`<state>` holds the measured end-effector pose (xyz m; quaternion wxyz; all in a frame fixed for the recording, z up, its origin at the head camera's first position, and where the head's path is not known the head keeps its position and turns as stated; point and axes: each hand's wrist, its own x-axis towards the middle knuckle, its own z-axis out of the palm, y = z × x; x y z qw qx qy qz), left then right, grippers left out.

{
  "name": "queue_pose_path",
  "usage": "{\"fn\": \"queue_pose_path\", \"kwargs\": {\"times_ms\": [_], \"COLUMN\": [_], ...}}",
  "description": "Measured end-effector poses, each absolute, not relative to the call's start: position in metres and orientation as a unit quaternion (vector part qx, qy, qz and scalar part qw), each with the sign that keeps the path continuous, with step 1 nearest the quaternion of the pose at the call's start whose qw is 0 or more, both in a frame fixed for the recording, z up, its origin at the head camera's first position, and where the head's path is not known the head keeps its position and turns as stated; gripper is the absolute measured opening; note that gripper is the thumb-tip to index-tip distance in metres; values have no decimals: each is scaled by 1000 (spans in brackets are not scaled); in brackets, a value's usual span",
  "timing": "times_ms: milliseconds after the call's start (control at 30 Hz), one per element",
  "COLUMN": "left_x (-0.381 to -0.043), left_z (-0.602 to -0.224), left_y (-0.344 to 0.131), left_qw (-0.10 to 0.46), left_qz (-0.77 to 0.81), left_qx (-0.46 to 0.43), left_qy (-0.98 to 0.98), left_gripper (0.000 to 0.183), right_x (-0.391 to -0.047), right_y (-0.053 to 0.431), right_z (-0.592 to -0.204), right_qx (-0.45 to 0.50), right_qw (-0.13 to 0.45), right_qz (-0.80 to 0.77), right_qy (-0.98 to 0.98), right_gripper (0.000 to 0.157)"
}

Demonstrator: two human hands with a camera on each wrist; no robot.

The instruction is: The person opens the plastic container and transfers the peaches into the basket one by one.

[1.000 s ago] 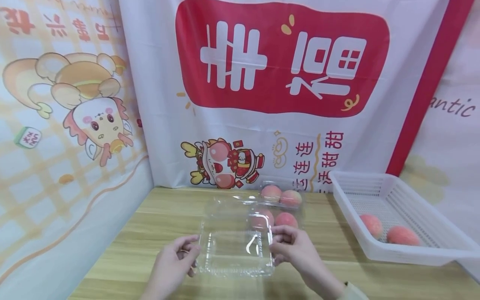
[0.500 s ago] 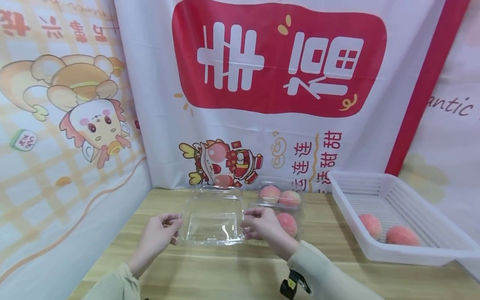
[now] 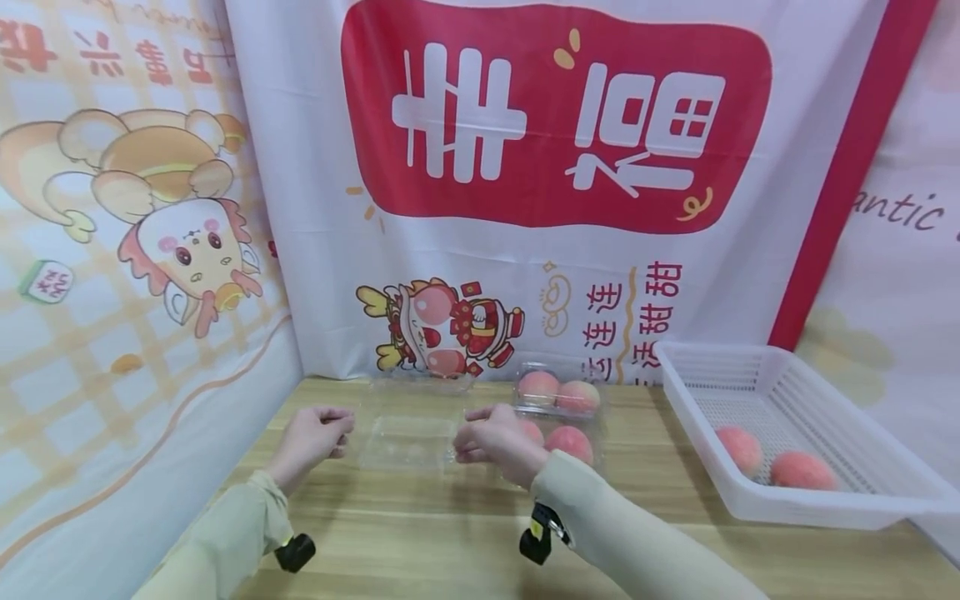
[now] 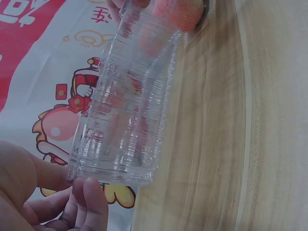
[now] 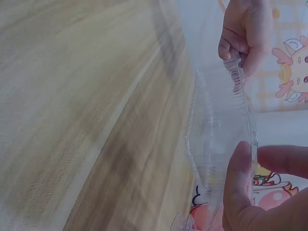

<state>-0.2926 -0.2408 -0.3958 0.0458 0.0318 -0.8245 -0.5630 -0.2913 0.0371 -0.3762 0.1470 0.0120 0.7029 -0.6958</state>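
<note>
A see-through plastic clamshell box (image 3: pixel 411 450) with nothing in it is held between both hands, low over the wooden table at the back left. My left hand (image 3: pixel 311 442) pinches its left rim, thumb on one face and fingers on the other, as the left wrist view shows at the box corner (image 4: pixel 115 163). Opposite, my right hand (image 3: pixel 495 442) grips the right rim between thumb and index finger (image 5: pixel 279 161). Just right of that hand sits a second clear box (image 3: pixel 536 410) holding several pink peaches (image 3: pixel 570 446), partly covered by the hand.
A white plastic basket (image 3: pixel 847 510) with two peaches (image 3: pixel 802 472) stands on the right of the wooden table (image 3: pixel 420 533). Behind the table hangs a white and red printed cloth (image 3: pixel 555 200); a patterned cloth (image 3: pixel 67 333) bounds the left side.
Both hands have carried the clear box away from the body and leftward, lower toward the back of the table. The peach box and basket have stayed in place.
</note>
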Motion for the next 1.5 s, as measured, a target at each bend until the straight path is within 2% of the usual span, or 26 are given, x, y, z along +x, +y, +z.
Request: {"fn": "queue_pose_path", "kwargs": {"times_ms": [100, 300, 667, 967, 1167, 1267, 1500], "left_x": [-296, -303, -312, -313, -307, -305, -295], "left_z": [-398, -403, -408, -410, -407, -405, -395], "left_y": [-244, -248, -251, -248, -239, -234, -215], "left_qw": [44, 30, 8, 3, 13, 32, 92], "left_qz": [-573, -578, -550, -541, -475, -411, -362], "left_qx": [27, 25, 44, 44, 28, 15, 16], "left_qy": [-818, -815, -834, -840, -879, -911, -928], "left_gripper": [33, 29, 34, 41, 50, 56, 63], "right_x": [-298, -302, -303, -308, -296, -287, -268], "right_y": [32, 27, 13, 7, 12, 16, 44], "right_z": [-381, -391, -399, -400, -383, -375, -359], "right_qx": [19, 19, -4, 10, 18, 2, -24], "right_qw": [144, 115, 75, 62, 84, 73, 58], "right_qz": [-703, -675, -624, -605, -589, -597, -613], "right_qy": [696, 728, 778, 793, 803, 799, 788], "right_gripper": [53, 26, 20, 22, 50, 58, 59]}}
